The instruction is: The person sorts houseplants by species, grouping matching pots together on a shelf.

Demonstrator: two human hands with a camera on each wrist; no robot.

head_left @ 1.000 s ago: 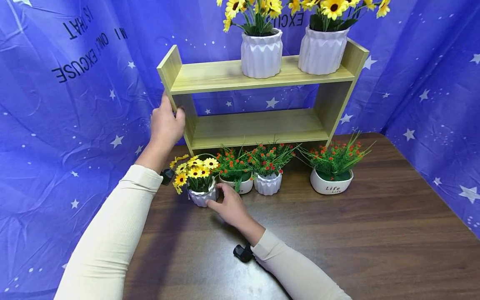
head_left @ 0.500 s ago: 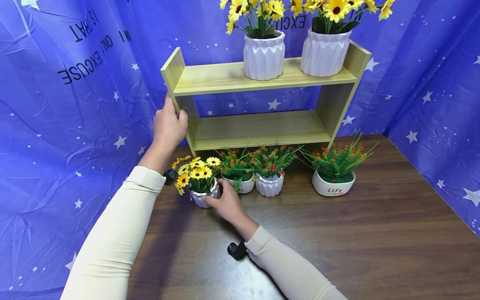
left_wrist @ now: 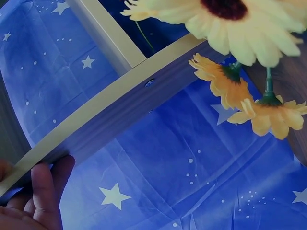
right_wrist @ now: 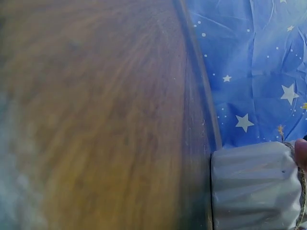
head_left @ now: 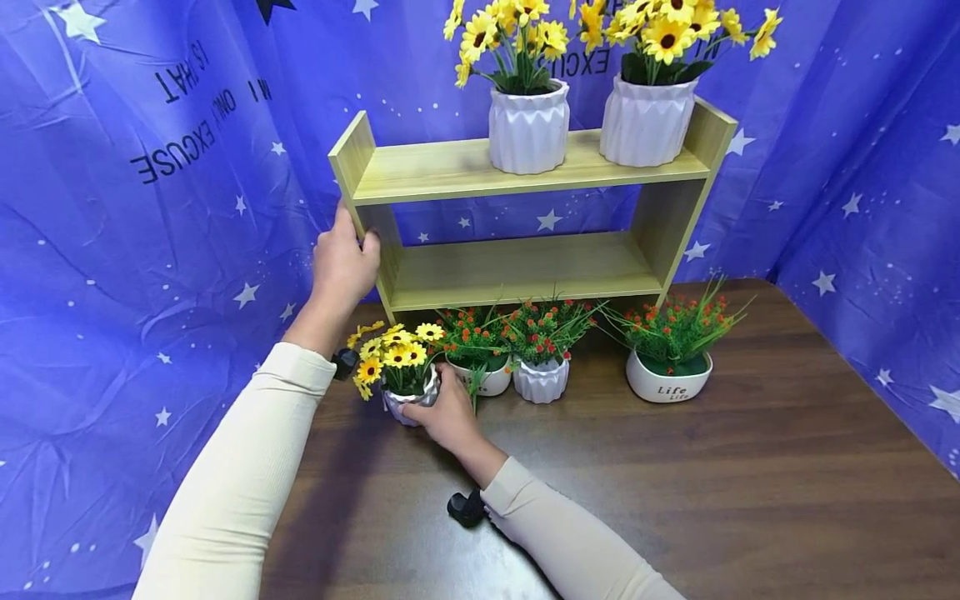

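My left hand (head_left: 345, 260) grips the left side panel of a two-tier wooden shelf (head_left: 525, 265), thumb towards the front and fingers behind. In the left wrist view, its fingers (left_wrist: 44, 184) bend against that panel (left_wrist: 110, 115). My right hand (head_left: 453, 415) holds a small white fluted pot (head_left: 396, 407) of yellow daisy-like flowers (head_left: 397, 354) by its right side and rim. The pot is at the table's left, below the shelf's left end. A fingertip (right_wrist: 301, 152) shows at the rim of the pot (right_wrist: 254, 187) in the right wrist view.
Two larger white pots (head_left: 528, 133) of yellow flowers stand on the top shelf. Red-flowered plants in an oval pot (head_left: 491, 382), a fluted pot (head_left: 542, 383) and a "Life" pot (head_left: 667, 383) line the table (head_left: 637, 500) before the shelf. A blue star-printed curtain (head_left: 225, 250) hangs behind.
My right hand has closed in on the small yellow-flower pot, its thumb now over the near rim. The left hand keeps its grip on the shelf panel. The head view has shifted slightly.
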